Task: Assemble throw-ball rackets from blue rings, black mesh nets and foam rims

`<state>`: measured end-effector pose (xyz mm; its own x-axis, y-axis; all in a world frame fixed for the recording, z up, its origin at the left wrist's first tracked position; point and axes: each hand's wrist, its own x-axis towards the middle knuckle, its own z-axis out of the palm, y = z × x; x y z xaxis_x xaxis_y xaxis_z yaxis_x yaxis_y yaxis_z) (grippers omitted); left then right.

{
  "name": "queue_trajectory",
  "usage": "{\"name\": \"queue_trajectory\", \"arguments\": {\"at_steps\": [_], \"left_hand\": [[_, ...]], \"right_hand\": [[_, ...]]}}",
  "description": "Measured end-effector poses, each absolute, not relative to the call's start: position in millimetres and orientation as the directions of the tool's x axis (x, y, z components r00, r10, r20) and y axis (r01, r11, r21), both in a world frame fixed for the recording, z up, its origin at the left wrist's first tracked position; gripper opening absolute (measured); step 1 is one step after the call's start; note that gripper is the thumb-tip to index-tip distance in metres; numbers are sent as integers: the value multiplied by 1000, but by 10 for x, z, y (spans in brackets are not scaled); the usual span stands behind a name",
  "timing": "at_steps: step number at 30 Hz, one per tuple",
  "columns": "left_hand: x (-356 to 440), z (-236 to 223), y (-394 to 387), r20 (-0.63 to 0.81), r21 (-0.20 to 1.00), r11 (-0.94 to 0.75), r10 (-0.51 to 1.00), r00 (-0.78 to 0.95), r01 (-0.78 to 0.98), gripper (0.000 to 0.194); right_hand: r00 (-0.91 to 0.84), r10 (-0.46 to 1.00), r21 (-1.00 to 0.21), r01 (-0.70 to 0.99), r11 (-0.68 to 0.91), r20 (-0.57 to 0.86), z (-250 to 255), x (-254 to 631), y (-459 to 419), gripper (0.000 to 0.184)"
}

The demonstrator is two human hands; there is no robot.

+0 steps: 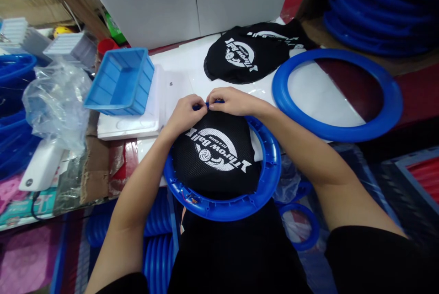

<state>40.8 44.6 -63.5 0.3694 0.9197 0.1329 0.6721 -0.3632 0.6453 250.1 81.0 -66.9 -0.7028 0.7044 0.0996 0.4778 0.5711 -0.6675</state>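
Note:
In front of my body lies a blue plastic ring (219, 211) with its ribbed, hollow side up. A black mesh cloth (212, 157) printed "Throw Ball" covers most of its opening, leaving a gap on the right. My left hand (188, 112) pinches the cloth's edge at the far rim. Beside it, almost touching, my right hand (233, 101) has its fingers closed on the same edge; the fingertips partly hide the rim there. Small wired parts (192, 199) sit in the ring's near-left channel.
More black printed cloths (236, 54) lie beyond my hands. Another blue ring (384, 102) rests at the right, near stacked blue rings (377, 24). A light-blue bin (120, 81) stands at the left by a plastic bag (58, 97). A large white carton (206, 1) blocks the back.

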Motion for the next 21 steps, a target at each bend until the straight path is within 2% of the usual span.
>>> {"name": "queue_trajectory", "arguments": {"at_steps": [3, 6, 8, 11, 14, 16, 17, 19, 21], "left_hand": [[415, -619, 451, 130, 639, -355, 924, 359, 683, 12], [331, -542, 439, 35, 666, -294, 930, 365, 686, 13], [251, -473, 397, -21, 639, -244, 943, 333, 730, 15], [180, -378, 267, -25, 490, -198, 970, 241, 849, 22], [217, -308, 103, -26, 337, -126, 989, 143, 933, 41], [274, -275, 18, -9, 245, -87, 996, 92, 966, 46], [302, -263, -11, 12, 195, -110, 994, 110, 974, 43], [343, -253, -41, 33, 117, -268, 963, 266, 956, 32], [362, -263, -39, 11, 99, -457, 889, 458, 884, 27]], "right_hand": [[-655, 751, -653, 537, 534, 75, -666, 2451, 784, 18], [-628, 776, -657, 563, 502, 55, -619, 2469, 749, 17], [-627, 775, -653, 555, 515, 79, -552, 2545, 728, 17], [-660, 740, -602, 540, 588, 131, -426, 2708, 697, 24], [-757, 652, -564, 519, 642, 46, -351, 2804, 655, 25], [-785, 620, -561, 501, 658, 26, -354, 2799, 622, 19], [-784, 619, -561, 495, 664, 40, -370, 2781, 607, 14], [-783, 618, -559, 485, 673, 65, -412, 2738, 585, 11], [-783, 619, -560, 485, 671, 63, -457, 2705, 578, 24]]}}
